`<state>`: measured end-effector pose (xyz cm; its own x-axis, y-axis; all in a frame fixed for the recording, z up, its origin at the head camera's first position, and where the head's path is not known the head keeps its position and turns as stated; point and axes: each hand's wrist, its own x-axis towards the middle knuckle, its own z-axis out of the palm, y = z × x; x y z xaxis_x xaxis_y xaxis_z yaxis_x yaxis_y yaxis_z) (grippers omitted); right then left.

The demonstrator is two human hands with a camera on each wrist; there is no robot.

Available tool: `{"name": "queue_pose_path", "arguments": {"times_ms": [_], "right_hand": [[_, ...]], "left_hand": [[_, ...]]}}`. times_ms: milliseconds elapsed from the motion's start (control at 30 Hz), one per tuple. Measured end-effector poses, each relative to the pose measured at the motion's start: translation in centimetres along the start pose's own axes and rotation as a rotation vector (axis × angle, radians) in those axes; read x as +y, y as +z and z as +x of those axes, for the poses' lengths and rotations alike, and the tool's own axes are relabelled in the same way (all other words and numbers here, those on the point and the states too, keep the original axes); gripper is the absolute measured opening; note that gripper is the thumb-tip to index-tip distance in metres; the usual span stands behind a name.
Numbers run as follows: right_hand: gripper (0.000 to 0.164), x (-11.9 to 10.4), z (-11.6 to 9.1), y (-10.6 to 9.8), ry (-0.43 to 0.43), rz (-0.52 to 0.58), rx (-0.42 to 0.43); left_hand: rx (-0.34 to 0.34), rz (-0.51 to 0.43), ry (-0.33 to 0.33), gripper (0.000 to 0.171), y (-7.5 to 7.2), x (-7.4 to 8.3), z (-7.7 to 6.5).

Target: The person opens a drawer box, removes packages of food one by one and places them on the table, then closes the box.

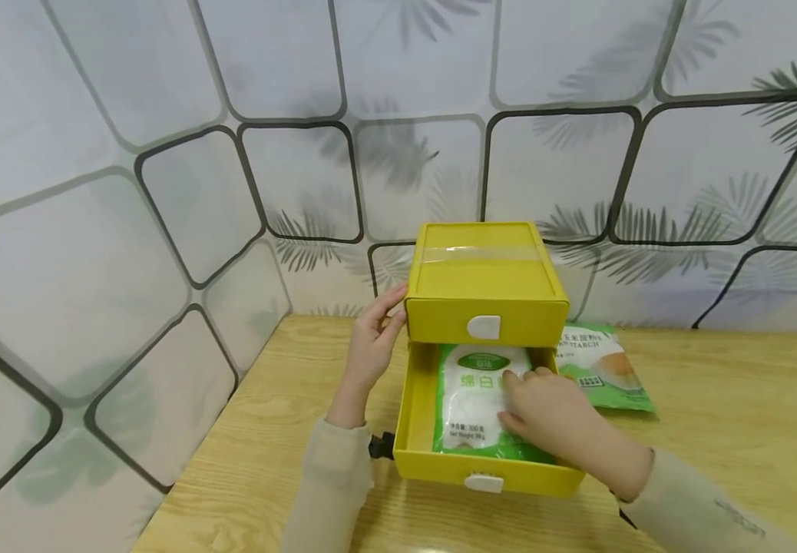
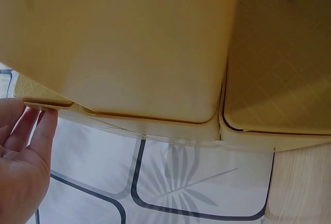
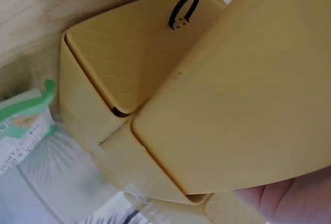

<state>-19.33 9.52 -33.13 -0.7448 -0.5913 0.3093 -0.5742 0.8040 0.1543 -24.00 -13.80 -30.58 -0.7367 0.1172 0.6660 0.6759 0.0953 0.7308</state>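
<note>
Packet lies in the drawer, right hand touching it, hold unclear, left hand gripping the cabinet.

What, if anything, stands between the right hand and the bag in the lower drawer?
Nothing visible: the right hand is over the bag in the open lower drawer. The upper drawer sits beyond the hand, not between them.

Yellow drawer unit, white handles; inner packet white and green; outer packet white, green and orange; counter in yellowish wood grain; wall covering pale, with black and grey rounded squares and grey palm leaves; sleeves beige
</note>
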Motion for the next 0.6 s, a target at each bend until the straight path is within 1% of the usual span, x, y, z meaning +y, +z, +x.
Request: {"name": "queue_pose_path", "arguments": {"times_ms": [200, 300, 500, 533, 600], "right_hand": [[0.038, 0.0, 0.0, 0.1, -0.004, 0.038, 0.011], [0.037, 0.0, 0.1, 0.3, -0.005, 0.046, 0.016], [0.037, -0.1, 0.3, 0.4, -0.021, 0.065, 0.029], [0.034, -0.1, 0.3, 0.4, -0.009, 0.071, 0.032], [0.03, -0.2, 0.3, 0.4, 0.039, 0.068, 0.045]], "left_hand": [[-0.012, -0.012, -0.025, 0.032, 0.0, 0.0, 0.0], [-0.013, -0.023, -0.022, 0.031, 0.0, -0.3, 0.0], [-0.002, -0.027, 0.013, 0.032, -0.2, -2.3, 0.1], [-0.002, -0.027, 0.017, 0.032, -0.2, -2.7, 0.1], [0.0, -0.021, 0.019, 0.032, -0.2, -2.9, 0.1]]}}
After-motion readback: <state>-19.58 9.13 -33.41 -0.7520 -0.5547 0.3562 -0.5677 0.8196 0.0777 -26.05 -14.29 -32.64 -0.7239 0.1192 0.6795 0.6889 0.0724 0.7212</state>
